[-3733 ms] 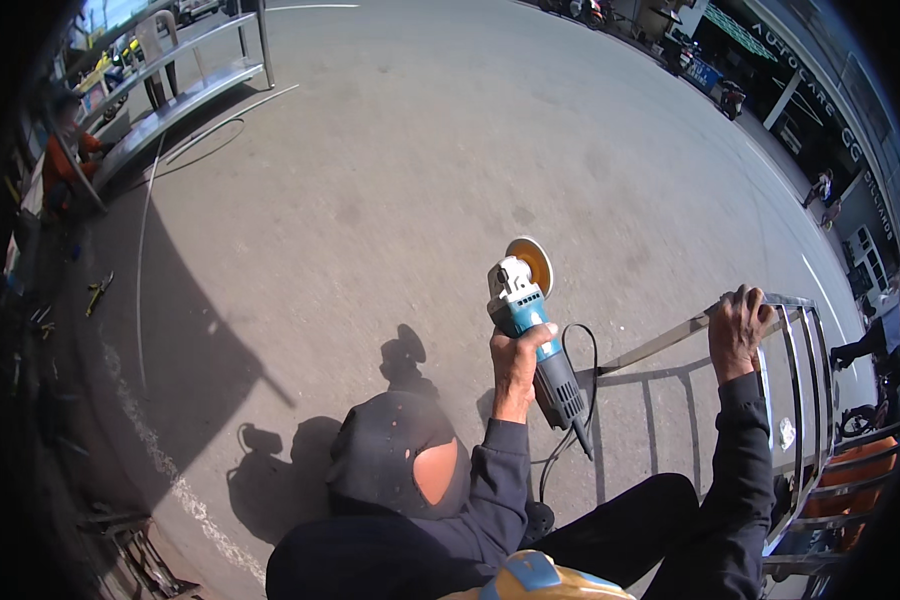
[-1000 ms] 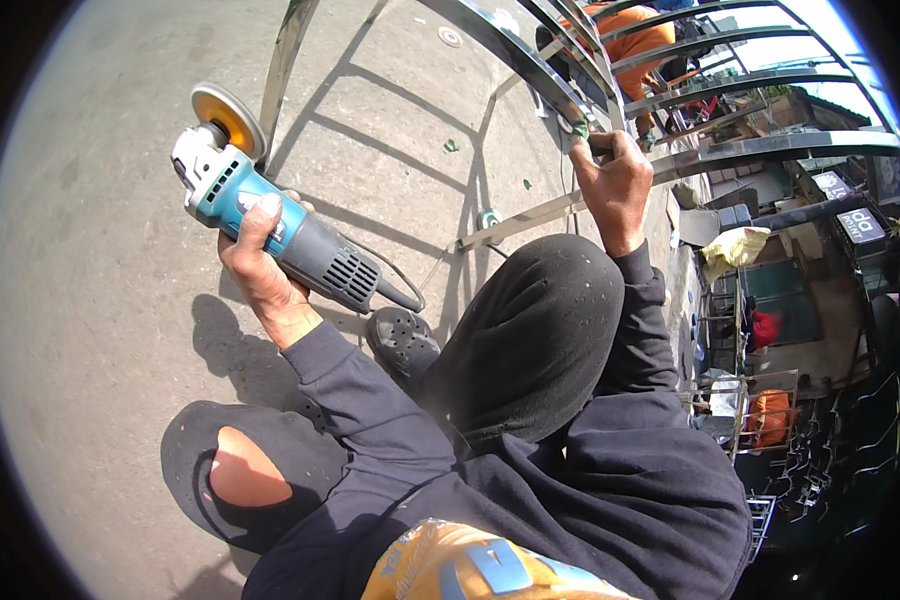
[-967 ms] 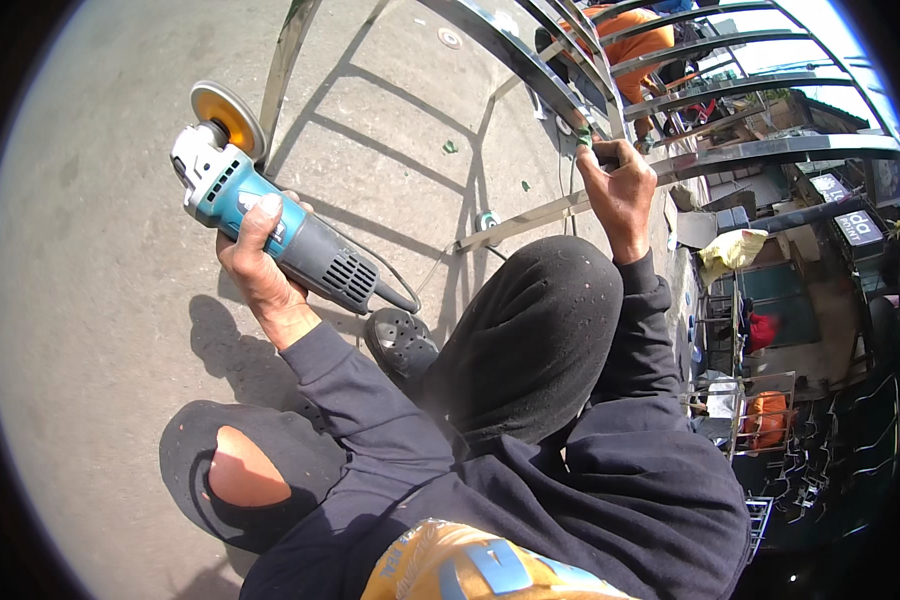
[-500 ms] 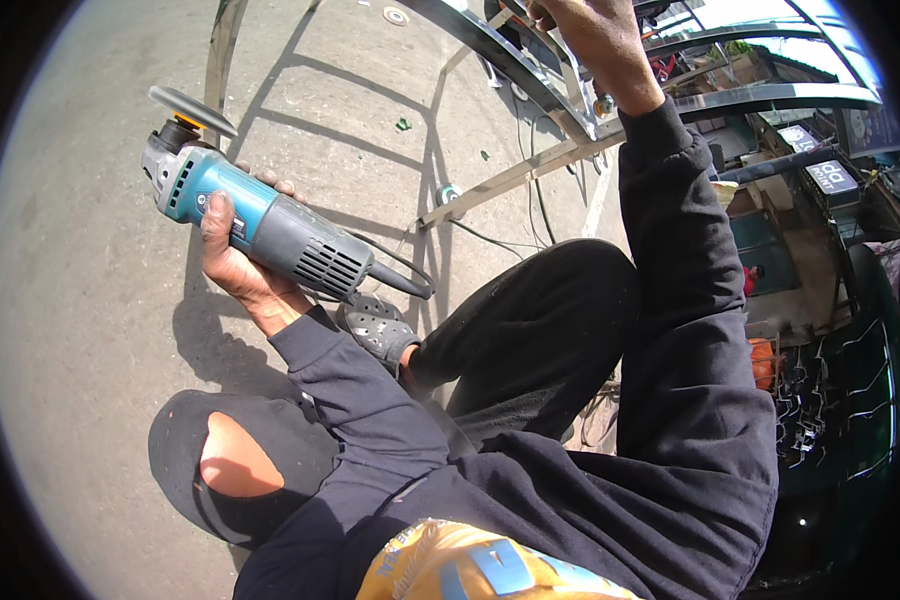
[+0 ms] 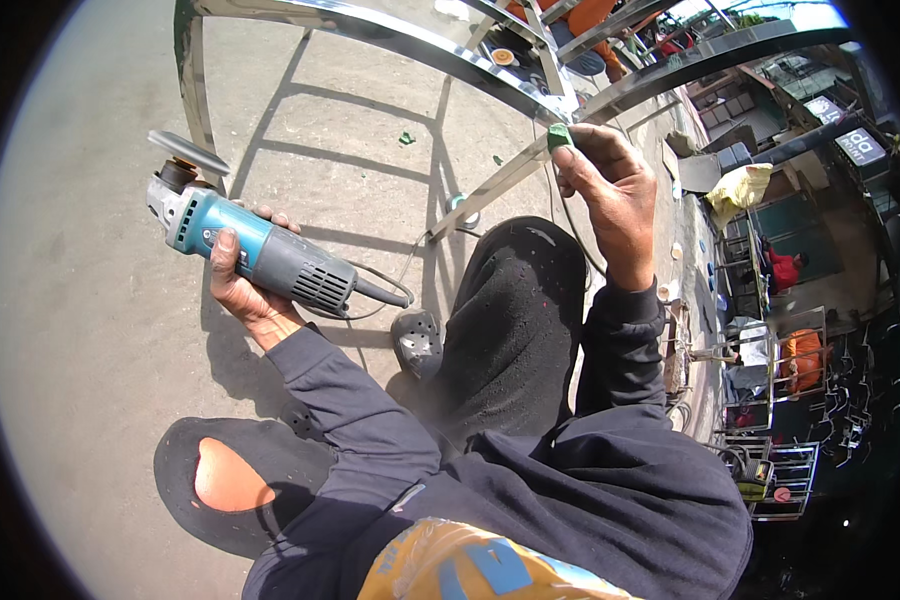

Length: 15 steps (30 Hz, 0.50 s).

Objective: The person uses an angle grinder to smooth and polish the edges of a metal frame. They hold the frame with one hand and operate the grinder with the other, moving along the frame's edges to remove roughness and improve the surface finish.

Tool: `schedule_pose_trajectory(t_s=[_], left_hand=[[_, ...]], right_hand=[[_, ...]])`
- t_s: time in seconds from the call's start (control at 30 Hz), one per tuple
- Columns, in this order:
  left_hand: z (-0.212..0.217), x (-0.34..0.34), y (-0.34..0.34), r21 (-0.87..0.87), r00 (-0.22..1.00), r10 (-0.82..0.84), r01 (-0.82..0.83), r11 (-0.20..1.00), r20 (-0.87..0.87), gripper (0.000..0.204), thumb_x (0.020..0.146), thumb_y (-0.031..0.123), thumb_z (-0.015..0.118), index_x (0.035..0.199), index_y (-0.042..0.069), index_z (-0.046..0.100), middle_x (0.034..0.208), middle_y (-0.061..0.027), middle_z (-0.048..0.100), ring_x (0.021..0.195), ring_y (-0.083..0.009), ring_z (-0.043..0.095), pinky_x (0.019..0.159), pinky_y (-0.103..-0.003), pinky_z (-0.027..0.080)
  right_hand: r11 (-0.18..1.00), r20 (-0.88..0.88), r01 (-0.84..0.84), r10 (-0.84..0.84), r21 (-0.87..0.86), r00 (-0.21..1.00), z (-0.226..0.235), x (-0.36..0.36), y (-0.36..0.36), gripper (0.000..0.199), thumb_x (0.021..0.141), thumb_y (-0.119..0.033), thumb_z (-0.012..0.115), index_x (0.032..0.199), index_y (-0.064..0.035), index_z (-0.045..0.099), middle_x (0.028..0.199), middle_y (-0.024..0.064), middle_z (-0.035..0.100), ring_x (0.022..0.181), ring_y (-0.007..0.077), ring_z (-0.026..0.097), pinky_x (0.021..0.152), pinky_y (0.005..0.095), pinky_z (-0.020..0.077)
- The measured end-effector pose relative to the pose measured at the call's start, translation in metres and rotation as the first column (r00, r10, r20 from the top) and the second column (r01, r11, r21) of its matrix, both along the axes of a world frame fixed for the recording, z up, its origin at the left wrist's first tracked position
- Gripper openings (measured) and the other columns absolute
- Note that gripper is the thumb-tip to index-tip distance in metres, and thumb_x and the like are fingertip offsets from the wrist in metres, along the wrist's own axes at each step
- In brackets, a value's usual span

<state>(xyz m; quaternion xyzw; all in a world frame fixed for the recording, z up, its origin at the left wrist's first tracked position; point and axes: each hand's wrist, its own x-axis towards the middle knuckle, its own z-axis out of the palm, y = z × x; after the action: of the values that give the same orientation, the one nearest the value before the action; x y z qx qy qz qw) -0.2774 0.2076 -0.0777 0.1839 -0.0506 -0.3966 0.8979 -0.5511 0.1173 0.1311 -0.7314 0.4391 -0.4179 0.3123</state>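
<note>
My left hand (image 5: 248, 300) is wrapped round the body of a teal and dark grey angle grinder (image 5: 288, 255). Its pale round disc (image 5: 188, 152) sits at the head end, facing up and away from me. A cord trails from the grinder's rear end. Between the thumb and fingers of my raised right hand (image 5: 615, 195), a small green block (image 5: 560, 137) is pinched, a waxy-looking lump like polishing compound. Behind it and to its left runs a shiny metal tube frame (image 5: 360, 22), with one leg (image 5: 495, 190) slanting down near my knee.
Green crumbs (image 5: 407, 139) lie on the concrete ground (image 5: 100, 330), among the frame's shadows. A round disc (image 5: 503, 57) rests farther off. At the far top is a person in orange (image 5: 592, 22). Metal racks (image 5: 785, 470) and a yellow cloth (image 5: 740, 192) are on the right.
My right hand has come down and nearer from the top, and the green block now shows in its pinch. My left hand still holds the grinder, slightly lower in the picture.
</note>
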Motion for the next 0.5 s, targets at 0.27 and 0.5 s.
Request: schedule_pose_trajectory(t_s=[0.27,0.5], left_hand=[[0.03,-0.008,-0.013,0.332,0.846,0.176,-0.377,0.865,0.503,0.06,0.071,0.019,0.083,0.121,-0.002,0.059,0.095,-0.0106,0.068,0.081,-0.0225,0.071,0.079,-0.036,0.061],[0.06,-0.012,-0.015,0.259,0.785,0.204,-0.419,0.87,0.584,0.057,0.074,0.015,0.087,0.122,0.003,0.058,0.101,-0.0032,0.063,0.09,-0.0141,0.064,0.084,-0.031,0.056]], right_hand=[[0.999,0.351,-0.041,0.049,-0.032,0.935,-0.026,0.005,-0.029,0.027,0.098,-0.023,0.069,0.111,-0.0002,0.065,0.091,0.0027,0.066,0.068,0.0046,0.053,0.06,0.0198,0.0422],[0.798,0.117,-0.526,0.576,-0.294,0.809,0.018,0.122,-0.091,0.035,0.105,-0.033,0.057,0.109,0.0014,0.061,0.08,0.0078,0.069,0.063,0.0085,0.061,0.054,0.0222,0.0489]])
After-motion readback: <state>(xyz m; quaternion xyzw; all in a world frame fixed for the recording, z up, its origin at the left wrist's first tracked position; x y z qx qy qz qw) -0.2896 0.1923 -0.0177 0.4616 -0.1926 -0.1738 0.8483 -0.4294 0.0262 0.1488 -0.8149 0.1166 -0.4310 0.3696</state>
